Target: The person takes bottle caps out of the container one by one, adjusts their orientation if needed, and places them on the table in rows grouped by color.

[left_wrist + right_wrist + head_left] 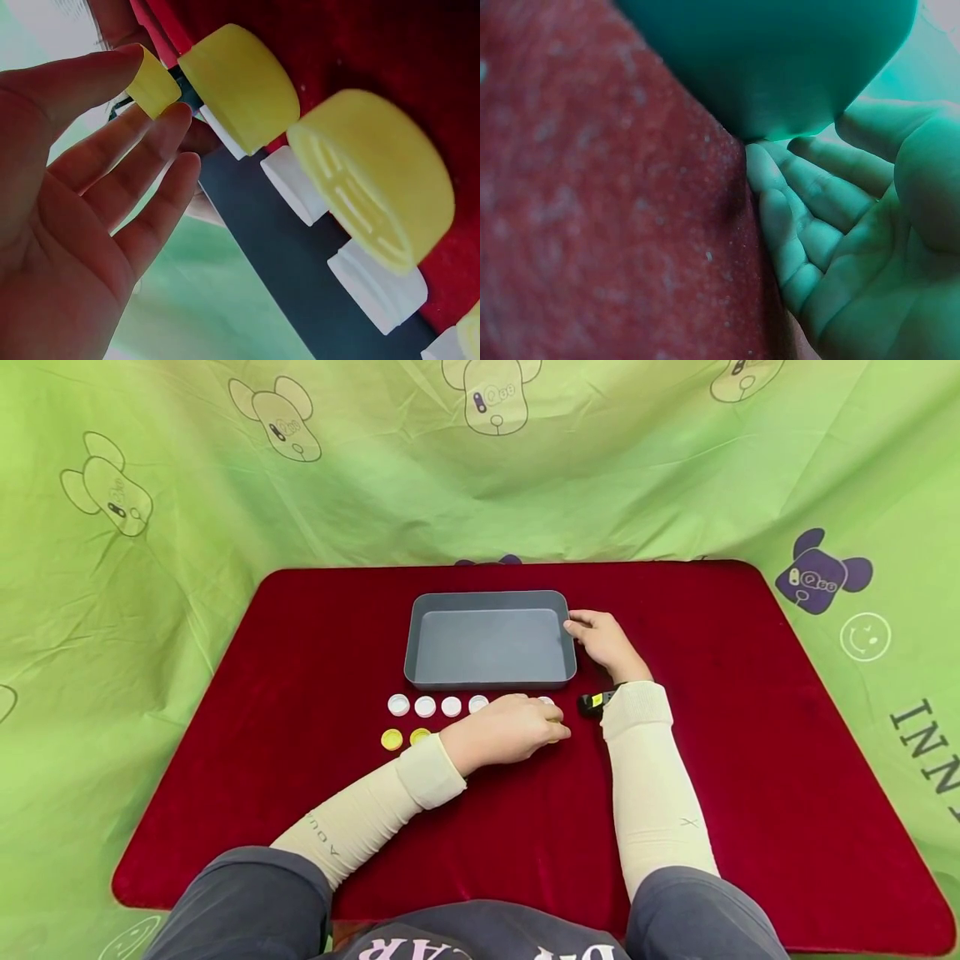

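My left hand (510,728) pinches a small yellow cap (154,84) between thumb and fingertips, low over the red cloth. More yellow caps (392,739) lie in a row beside it, partly hidden by the hand and wrist. A row of white caps (425,706) lies between them and the grey tray (491,684); my left hand covers some of these. At the tray's right side is my right hand (606,642), its thumb touching the edge and its loosely extended fingers (826,191) against the outer wall near the base.
A red cloth (757,760) covers the table. Green printed fabric (390,485) hangs behind and around it. A black device with a yellow label (597,700) sits by the right wrist cuff.
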### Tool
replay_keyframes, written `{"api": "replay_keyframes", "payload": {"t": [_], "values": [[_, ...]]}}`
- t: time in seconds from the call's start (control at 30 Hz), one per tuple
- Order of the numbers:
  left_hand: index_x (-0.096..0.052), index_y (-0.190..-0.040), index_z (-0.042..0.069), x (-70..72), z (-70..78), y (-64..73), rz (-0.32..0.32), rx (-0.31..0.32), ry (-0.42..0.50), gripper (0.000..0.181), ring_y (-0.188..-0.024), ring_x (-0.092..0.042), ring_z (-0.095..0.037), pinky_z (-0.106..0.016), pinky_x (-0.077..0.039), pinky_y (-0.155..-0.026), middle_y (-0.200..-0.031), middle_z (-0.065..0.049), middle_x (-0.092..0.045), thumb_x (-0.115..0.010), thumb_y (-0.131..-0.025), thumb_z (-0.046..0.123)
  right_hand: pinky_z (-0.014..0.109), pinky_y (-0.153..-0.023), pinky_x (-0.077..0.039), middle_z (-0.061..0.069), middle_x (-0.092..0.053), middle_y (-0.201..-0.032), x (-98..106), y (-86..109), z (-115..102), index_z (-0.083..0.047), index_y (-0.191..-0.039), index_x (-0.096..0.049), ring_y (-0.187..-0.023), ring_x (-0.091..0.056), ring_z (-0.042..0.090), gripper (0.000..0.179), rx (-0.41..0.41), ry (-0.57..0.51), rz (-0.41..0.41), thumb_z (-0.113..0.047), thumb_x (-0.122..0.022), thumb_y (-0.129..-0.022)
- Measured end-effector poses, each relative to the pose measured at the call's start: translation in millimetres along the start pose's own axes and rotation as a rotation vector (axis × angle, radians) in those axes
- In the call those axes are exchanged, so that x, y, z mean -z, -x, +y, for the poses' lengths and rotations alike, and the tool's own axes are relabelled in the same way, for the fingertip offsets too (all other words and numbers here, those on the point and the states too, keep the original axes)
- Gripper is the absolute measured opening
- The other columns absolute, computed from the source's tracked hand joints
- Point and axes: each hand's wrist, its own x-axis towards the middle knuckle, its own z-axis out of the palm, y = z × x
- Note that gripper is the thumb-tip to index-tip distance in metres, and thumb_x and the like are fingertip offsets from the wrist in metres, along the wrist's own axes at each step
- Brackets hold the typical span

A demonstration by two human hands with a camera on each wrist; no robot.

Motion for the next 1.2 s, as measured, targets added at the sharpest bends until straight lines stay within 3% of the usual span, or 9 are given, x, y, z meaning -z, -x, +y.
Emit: {"api": "replay_keyframes", "payload": {"t": [0.37, 0.77, 1.2], "values": [[-0.072, -0.111, 0.024, -3.4, 5.4, -0.1, -0.079, 0.035, 0.003, 0.02, -0.081, -0.059, -0.013, -0.029, -0.048, -0.061, -0.103, 0.006, -0.063, -0.057, -0.099, 0.019, 0.041, -0.09, -0.044, 0.017, -0.055, -0.131, -0.3, -1.6, -0.1, -0.001, -0.14, -0.05, -0.103, -0.054, 0.03, 0.045, -0.002, 0.002, -0.005, -0.022, -0.054, -0.101], [-0.071, -0.098, 0.022, -10.3, 5.8, -1.0, -0.062, 0.01, 0.028, 0.017, -0.073, -0.056, -0.012, -0.027, -0.046, -0.059, -0.091, 0.005, -0.06, -0.056, -0.097, 0.014, 0.041, -0.09, -0.044, 0.017, -0.055, -0.132, -0.6, -0.9, 0.3, -0.001, -0.141, -0.05, -0.103, -0.054, 0.029, 0.045, -0.002, 0.003, 0.001, -0.022, -0.054, -0.101], [-0.071, -0.096, 0.021, -13.1, 6.0, -2.4, -0.086, 0.01, 0.014, 0.016, -0.072, -0.056, -0.012, -0.028, -0.046, -0.059, -0.088, 0.004, -0.06, -0.058, -0.096, 0.011, 0.042, -0.089, -0.044, 0.017, -0.056, -0.131, 0.0, 0.1, 0.3, -0.002, -0.14, -0.05, -0.103, -0.054, 0.03, 0.045, 0.009, 0.014, -0.002, -0.023, -0.055, -0.101]]}}
